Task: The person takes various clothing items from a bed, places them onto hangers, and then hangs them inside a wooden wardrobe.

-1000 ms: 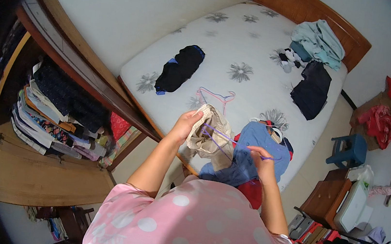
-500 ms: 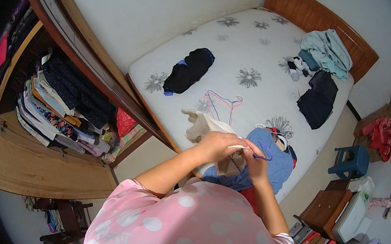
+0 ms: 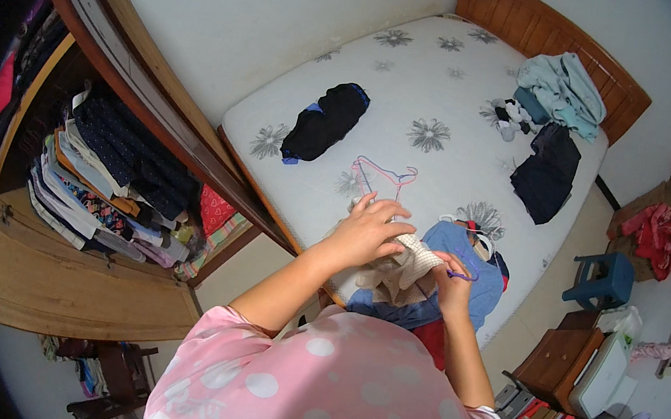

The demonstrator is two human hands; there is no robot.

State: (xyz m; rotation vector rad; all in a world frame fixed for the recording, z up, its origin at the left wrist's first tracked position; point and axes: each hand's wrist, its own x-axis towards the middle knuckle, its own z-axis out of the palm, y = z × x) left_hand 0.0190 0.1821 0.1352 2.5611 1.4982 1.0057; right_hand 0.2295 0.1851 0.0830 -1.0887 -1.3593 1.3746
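A beige checked garment [image 3: 405, 270] hangs below my hands at the near edge of the bed. My right hand [image 3: 451, 294] grips a purple hanger [image 3: 468, 274] close to its hook, by the garment's edge. My left hand [image 3: 372, 235] lies over the garment's left part with its fingers spread; its fingertips touch or hover over the cloth. Most of the hanger is hidden by the cloth. Beneath and beside them lies a blue denim garment [image 3: 472, 287]. Beyond my left hand, a pink hanger [image 3: 400, 176] and a blue one rest on the mattress.
On the flowered mattress [image 3: 406, 76] lie folded black clothes [image 3: 328, 121], dark trousers [image 3: 548, 173], socks [image 3: 512, 118] and a pale green garment [image 3: 564, 87]. An open wardrobe [image 3: 86, 296] with hanging clothes [image 3: 127, 167] stands left. A blue stool [image 3: 602, 278] stands right of the bed.
My left hand has let go near the hook, moved left and spread its fingers over the garment. My right hand has shifted slightly right and down with the purple hanger.
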